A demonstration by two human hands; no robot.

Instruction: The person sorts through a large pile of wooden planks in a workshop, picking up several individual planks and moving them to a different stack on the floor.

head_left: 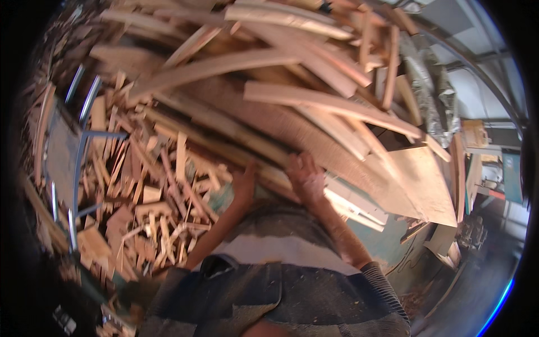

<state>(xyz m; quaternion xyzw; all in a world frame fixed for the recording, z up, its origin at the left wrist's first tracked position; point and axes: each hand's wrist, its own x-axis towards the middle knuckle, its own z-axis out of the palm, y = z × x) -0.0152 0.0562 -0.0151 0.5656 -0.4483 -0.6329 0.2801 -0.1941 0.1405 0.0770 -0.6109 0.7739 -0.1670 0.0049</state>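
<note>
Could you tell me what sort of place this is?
Probably a woodworking shop or timber yard: a big heap of wood offcuts, long sawn planks under both hands, and a large board beside them.

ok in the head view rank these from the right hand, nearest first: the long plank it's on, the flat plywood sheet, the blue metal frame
1. Long plank: under the right hand, touching it.
2. Flat plywood sheet: off to the person's right, lower than the pile.
3. Blue metal frame: far across on the left, among small offcuts.
</note>
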